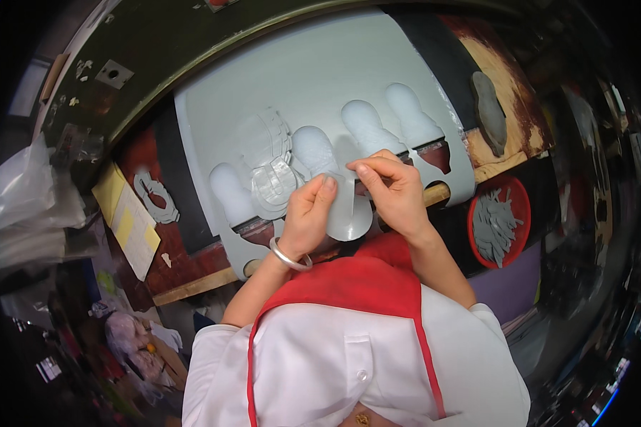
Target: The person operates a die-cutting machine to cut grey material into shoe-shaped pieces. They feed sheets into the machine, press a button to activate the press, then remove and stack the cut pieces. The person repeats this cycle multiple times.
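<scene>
A thin, glossy grey sole-shaped piece [350, 219] is held over the table's near edge, in front of my red apron. My left hand [308, 217], with a silver bangle at its wrist, grips the upper left edge between thumb and fingers. At the upper right edge, my right hand [395, 191] is closed in a thumb-and-forefinger pinch; whatever lies between those fingertips is too small to make out. Just beyond is a white sole-shaped pad [313, 148]. Left of it lies a stack of grey sole-shaped pieces [273, 186].
More white pads rest on the grey board [224, 92], one at left [228, 186] and two at right [363, 122]. A red basket [525, 213] holds grey scraps. Grey cut-out scraps [155, 199] and papers [137, 238] lie left; a grey sole-shaped object [488, 114] lies right.
</scene>
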